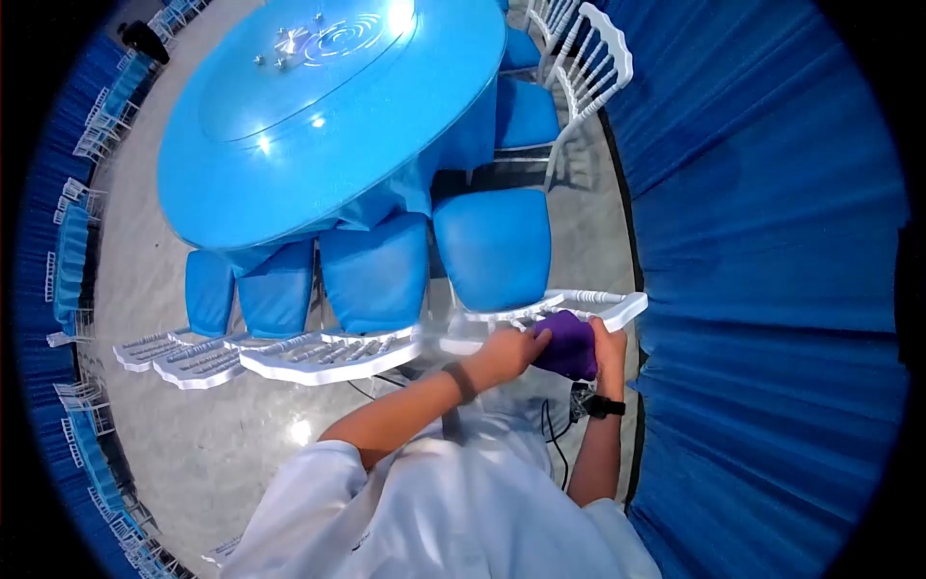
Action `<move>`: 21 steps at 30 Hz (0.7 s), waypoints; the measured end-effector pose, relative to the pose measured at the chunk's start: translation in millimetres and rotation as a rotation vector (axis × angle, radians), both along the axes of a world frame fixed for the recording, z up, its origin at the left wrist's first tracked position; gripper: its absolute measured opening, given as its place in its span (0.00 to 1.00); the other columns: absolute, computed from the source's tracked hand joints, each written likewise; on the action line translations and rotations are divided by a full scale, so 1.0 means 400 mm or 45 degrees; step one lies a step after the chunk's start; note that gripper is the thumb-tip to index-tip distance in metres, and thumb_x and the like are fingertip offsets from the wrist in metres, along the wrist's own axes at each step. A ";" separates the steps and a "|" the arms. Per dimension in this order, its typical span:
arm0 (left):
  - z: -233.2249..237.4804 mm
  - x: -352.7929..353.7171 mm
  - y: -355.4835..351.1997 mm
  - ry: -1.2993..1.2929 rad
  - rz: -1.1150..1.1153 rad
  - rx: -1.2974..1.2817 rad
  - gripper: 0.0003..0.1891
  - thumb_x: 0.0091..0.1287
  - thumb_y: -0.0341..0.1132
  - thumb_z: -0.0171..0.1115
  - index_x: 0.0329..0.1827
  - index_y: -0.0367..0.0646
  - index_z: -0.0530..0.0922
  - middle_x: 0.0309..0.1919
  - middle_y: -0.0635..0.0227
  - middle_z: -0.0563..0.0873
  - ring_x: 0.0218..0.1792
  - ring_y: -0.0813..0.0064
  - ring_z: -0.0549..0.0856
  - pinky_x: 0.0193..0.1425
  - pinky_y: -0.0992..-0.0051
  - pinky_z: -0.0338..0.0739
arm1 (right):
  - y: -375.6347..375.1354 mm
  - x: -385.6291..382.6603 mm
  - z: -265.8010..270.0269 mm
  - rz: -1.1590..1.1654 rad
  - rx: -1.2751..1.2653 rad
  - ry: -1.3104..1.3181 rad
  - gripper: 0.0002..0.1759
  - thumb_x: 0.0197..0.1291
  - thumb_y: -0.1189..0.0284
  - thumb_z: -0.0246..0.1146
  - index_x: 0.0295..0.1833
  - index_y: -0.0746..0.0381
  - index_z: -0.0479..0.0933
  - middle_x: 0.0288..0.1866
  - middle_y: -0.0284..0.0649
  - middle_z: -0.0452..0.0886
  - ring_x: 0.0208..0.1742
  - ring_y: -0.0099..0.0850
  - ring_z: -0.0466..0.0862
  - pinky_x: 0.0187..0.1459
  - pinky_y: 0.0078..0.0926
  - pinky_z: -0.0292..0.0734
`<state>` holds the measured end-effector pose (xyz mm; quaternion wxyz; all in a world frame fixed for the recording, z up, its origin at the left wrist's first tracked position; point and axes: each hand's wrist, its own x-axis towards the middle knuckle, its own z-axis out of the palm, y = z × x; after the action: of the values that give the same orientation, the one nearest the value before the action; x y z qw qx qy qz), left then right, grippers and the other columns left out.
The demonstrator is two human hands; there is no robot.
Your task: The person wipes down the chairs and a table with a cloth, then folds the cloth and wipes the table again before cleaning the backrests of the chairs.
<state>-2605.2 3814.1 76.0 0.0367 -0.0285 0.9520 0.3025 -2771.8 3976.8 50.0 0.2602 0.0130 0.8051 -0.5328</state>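
A folded purple cloth [567, 345] is held between my two hands, in front of a white chair's back [622, 311]. My left hand [511, 354] grips the cloth's left edge, thumb on top. On the cloth's right side is my right hand [608, 349], its fingers wrapped round the edge and partly hidden by the cloth and the chair back. A black watch [604, 406] is on the right wrist. The chair has a blue seat cushion [494, 249] and stands close beyond my hands.
A large round table [289, 183] with a glossy blue cover stands ahead, ringed by white chairs [328, 362] with blue cushions. Blue drapes [752, 289] hang along the right. Black cables [552, 429] hang or lie below my hands. A person in dark clothes [145, 41] is far at the upper left.
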 end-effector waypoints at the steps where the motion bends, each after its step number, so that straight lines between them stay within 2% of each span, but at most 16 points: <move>1: 0.002 -0.003 0.006 0.004 0.004 -0.007 0.24 0.64 0.29 0.54 0.65 0.42 0.71 0.37 0.55 0.83 0.33 0.51 0.84 0.32 0.54 0.77 | 0.002 -0.005 0.001 0.004 -0.007 0.004 0.19 0.57 0.67 0.66 0.47 0.72 0.79 0.41 0.39 0.83 0.39 0.29 0.81 0.43 0.28 0.75; 4: 0.001 0.003 0.021 0.013 0.052 -0.051 0.23 0.63 0.26 0.53 0.64 0.41 0.71 0.41 0.54 0.83 0.34 0.51 0.85 0.34 0.54 0.78 | -0.001 0.001 0.012 -0.030 0.064 0.027 0.19 0.55 0.66 0.67 0.44 0.73 0.80 0.40 0.39 0.84 0.40 0.29 0.82 0.43 0.27 0.75; 9: 0.010 -0.014 0.029 0.059 0.074 -0.049 0.24 0.61 0.25 0.54 0.64 0.41 0.71 0.40 0.53 0.83 0.32 0.51 0.85 0.32 0.54 0.77 | -0.010 0.002 0.043 -0.012 -0.007 0.074 0.19 0.56 0.67 0.65 0.45 0.73 0.80 0.40 0.39 0.84 0.39 0.27 0.81 0.42 0.28 0.75; 11: 0.021 -0.019 0.031 0.068 0.104 -0.048 0.24 0.60 0.25 0.54 0.63 0.40 0.71 0.39 0.53 0.82 0.32 0.51 0.85 0.31 0.54 0.77 | 0.004 -0.015 0.025 -0.055 -0.027 0.049 0.18 0.57 0.68 0.64 0.45 0.73 0.79 0.40 0.39 0.84 0.40 0.27 0.81 0.42 0.27 0.75; 13: 0.026 -0.019 0.028 0.067 0.098 -0.018 0.22 0.59 0.25 0.55 0.59 0.39 0.71 0.35 0.55 0.82 0.30 0.52 0.85 0.28 0.55 0.76 | 0.033 -0.042 -0.038 0.031 0.036 0.093 0.17 0.57 0.69 0.64 0.45 0.74 0.79 0.41 0.39 0.84 0.40 0.28 0.81 0.43 0.27 0.76; 15: 0.041 -0.015 0.011 0.068 0.136 0.002 0.20 0.58 0.24 0.55 0.56 0.40 0.71 0.33 0.58 0.81 0.30 0.54 0.85 0.28 0.57 0.76 | 0.035 -0.053 -0.074 -0.026 -0.022 0.212 0.15 0.58 0.68 0.64 0.41 0.73 0.80 0.39 0.38 0.83 0.38 0.26 0.80 0.39 0.26 0.74; 18: 0.039 -0.001 -0.013 0.173 0.122 -0.007 0.22 0.55 0.24 0.58 0.55 0.42 0.72 0.32 0.62 0.82 0.29 0.57 0.85 0.27 0.59 0.76 | -0.019 -0.026 -0.015 -0.041 -0.033 0.221 0.15 0.59 0.68 0.63 0.39 0.72 0.80 0.37 0.38 0.83 0.35 0.25 0.80 0.37 0.25 0.74; 21: 0.064 0.008 -0.045 0.260 0.152 -0.025 0.22 0.57 0.25 0.57 0.57 0.42 0.73 0.32 0.62 0.82 0.28 0.58 0.85 0.27 0.60 0.76 | -0.059 -0.032 0.015 -0.044 -0.051 0.178 0.14 0.59 0.69 0.63 0.39 0.72 0.80 0.37 0.37 0.83 0.35 0.24 0.80 0.36 0.25 0.74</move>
<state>-2602.1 3796.2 101.7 -0.0787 -0.0545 0.9504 0.2960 -2784.6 3953.1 56.0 0.1942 -0.0157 0.8102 -0.5529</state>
